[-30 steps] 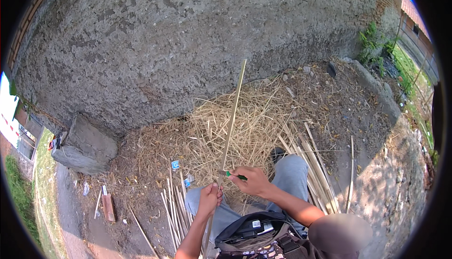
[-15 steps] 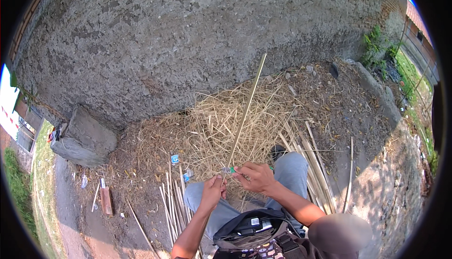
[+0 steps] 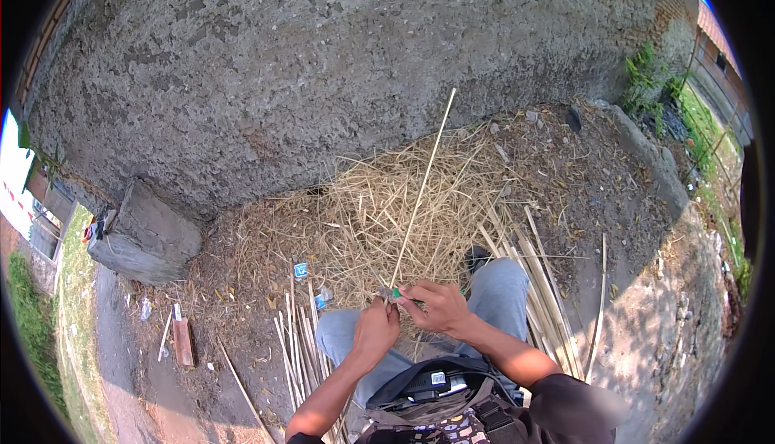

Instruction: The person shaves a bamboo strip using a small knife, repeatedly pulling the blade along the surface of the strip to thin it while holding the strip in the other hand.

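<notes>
A long, thin bamboo strip (image 3: 426, 173) slants up and away from my hands, its far end in front of the wall. My left hand (image 3: 377, 329) is closed around its near end, back of the hand upward. My right hand (image 3: 440, 308) is closed on a small green-handled knife (image 3: 395, 292), whose short metal part meets the strip just beyond my left fingers. Most of the knife is hidden by my right fingers. Both hands are close together above my knees, over a heap of pale shavings (image 3: 363, 210).
Several bamboo strips lie right of my leg (image 3: 553, 303), and more lie at my left (image 3: 292, 347). A rough grey wall (image 3: 323, 64) rises behind the heap. At left are a concrete block (image 3: 149, 238) and a reddish-brown piece (image 3: 184, 343). A blue packet (image 3: 301, 271) lies nearby.
The strip has turned, showing a narrower side than before. My left hand has rolled over and shifted slightly right and up, nearer my right hand. My right hand keeps hold of the knife.
</notes>
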Demonstrator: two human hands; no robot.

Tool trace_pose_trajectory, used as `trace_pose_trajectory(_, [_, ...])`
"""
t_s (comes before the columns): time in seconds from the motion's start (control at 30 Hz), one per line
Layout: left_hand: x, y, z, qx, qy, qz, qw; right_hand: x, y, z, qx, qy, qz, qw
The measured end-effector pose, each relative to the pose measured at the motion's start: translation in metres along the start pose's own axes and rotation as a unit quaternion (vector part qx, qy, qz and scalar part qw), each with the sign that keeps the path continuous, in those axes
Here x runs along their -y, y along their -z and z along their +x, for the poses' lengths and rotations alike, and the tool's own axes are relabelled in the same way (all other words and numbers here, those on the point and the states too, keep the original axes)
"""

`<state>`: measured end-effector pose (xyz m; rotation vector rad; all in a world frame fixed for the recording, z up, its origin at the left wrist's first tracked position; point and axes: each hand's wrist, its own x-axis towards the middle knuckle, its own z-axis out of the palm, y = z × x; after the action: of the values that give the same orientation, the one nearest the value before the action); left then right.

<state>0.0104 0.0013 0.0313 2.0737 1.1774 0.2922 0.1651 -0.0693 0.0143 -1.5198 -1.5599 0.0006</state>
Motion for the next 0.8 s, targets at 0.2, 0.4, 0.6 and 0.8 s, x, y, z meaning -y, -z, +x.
trace_pose_trajectory(0.2, [0.001, -0.004, -0.001, 0.010, -0.034, 0.033, 0.999, -0.008, -0.002, -0.004, -0.010, 0.011, -0.040, 0.999])
trace_pose_trajectory(0.4, [0.005, -0.001, -0.005, -0.003, -0.046, 0.039, 0.998, -0.013, -0.008, 0.000, -0.029, 0.020, -0.049, 0.998])
trace_pose_trajectory(0.6, [0.008, 0.007, -0.010, -0.042, -0.071, 0.075, 0.994, -0.012, -0.016, 0.009, -0.051, 0.060, -0.048, 0.996])
trace_pose_trajectory(0.8, [0.005, 0.011, -0.009, -0.049, -0.053, 0.097, 0.993, -0.011, -0.023, 0.013, -0.043, 0.044, -0.051, 0.997])
